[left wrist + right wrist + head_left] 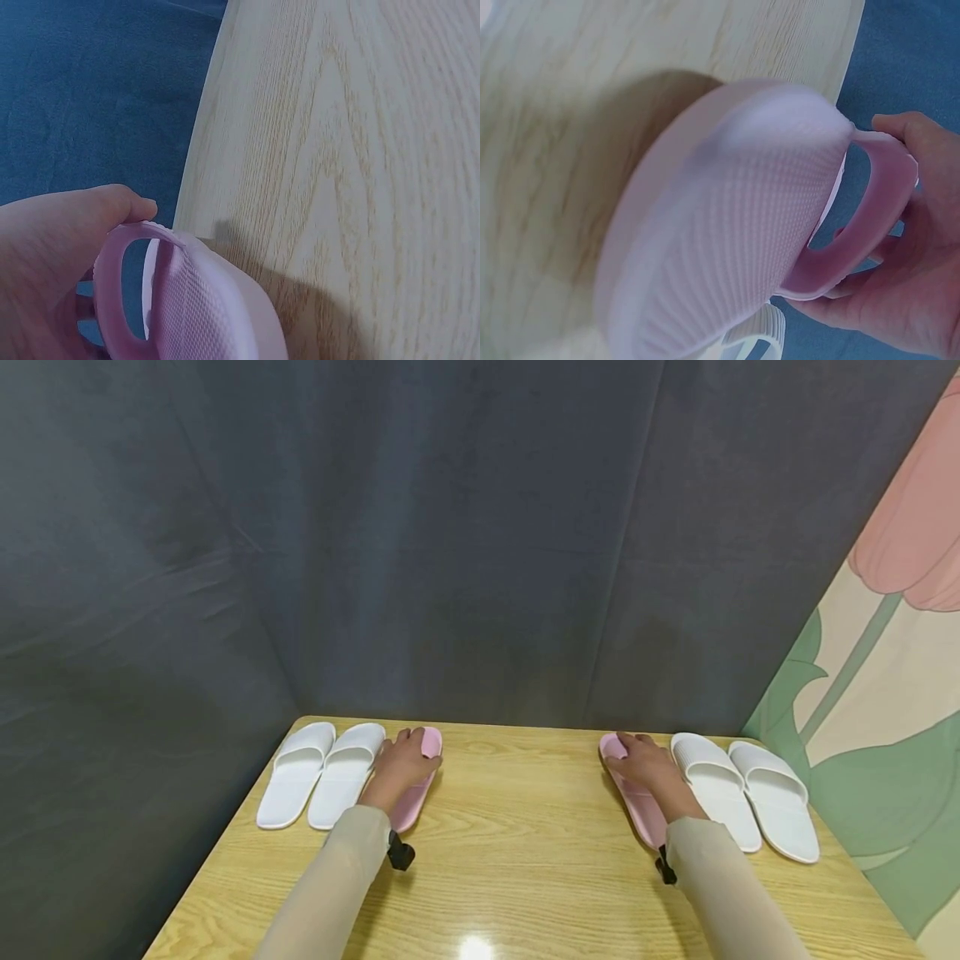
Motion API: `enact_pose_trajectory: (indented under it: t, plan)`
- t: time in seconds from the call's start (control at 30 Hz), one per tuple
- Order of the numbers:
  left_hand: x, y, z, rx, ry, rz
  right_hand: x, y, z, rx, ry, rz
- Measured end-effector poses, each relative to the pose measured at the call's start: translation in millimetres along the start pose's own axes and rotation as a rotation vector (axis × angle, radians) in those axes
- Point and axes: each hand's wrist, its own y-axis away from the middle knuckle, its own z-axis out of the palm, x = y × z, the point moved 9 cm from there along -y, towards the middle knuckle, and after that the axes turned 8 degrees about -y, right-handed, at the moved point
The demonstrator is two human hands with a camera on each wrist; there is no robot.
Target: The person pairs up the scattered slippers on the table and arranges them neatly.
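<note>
My left hand (405,764) grips a pink slipper (408,807) by its strap, seen from the heel end in the left wrist view, with the thumb on one side of the strap and fingers on the other. A matching pink slipper (712,232) is held likewise by my right hand (647,766). Both pink slippers are at the back of the wooden table, well apart, toe ends toward the curtain. Left of the left hand lie two white slippers (337,789), side by side. Two more white slippers (723,797) lie right of the right hand.
The light wooden table (517,835) spans the space between the hands. A dark grey curtain (480,568) hangs behind it and along the left. At the right stands a wall with a painted tulip (911,552). Black bands (401,853) sit at the wrists.
</note>
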Motion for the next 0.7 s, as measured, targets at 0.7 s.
enact_pose_trajectory:
  t: [0.7]
  plan:
    - [15.5, -1.1, -1.7, 0.034, 0.044, 0.001, -13.5, -2.3, -0.8, 0.054, 0.001, -0.035]
